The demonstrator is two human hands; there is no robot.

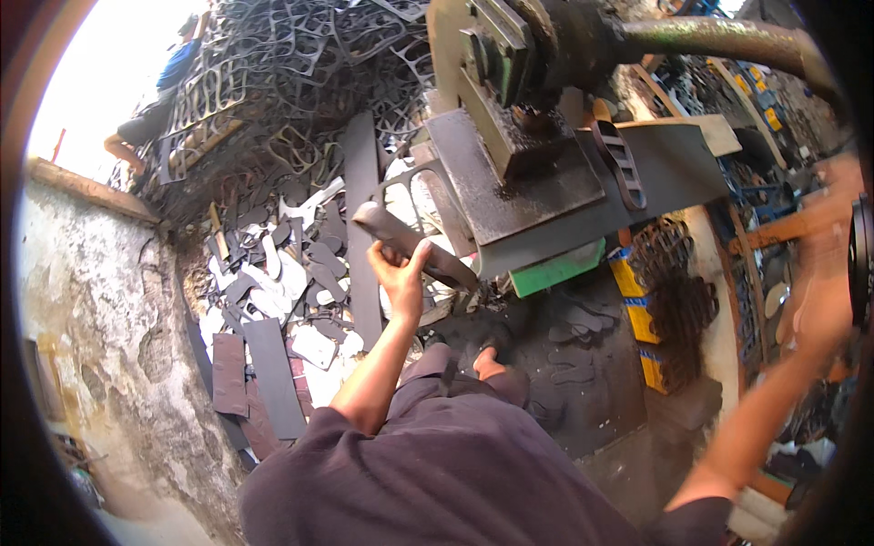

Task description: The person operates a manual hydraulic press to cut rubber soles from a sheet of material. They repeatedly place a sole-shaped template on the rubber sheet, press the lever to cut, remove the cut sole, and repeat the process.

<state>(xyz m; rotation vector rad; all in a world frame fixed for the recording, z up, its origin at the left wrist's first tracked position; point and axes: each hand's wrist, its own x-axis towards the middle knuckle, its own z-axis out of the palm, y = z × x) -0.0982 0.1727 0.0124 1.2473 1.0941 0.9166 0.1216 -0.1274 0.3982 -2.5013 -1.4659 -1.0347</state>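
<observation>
My left hand is closed around a thick, dark sole-shaped piece with a rounded, lighter end, held beside the press. Its far tip comes near the edge of the heavy metal press plate. Under that plate lies a dark flat sheet, reaching out to the right. A sole-shaped metal cutting die with crossbars rests on the sheet. My right hand is raised at the far right, near a dark round-edged object cut off by the rim. Motion smears its fingers, so their grip is unclear.
A green block sits below the sheet. Yellow boxes stand right of my legs. Offcut webs pile up at the back, with loose sole pieces at left. A pipe arm crosses the upper right. Another person is at upper left.
</observation>
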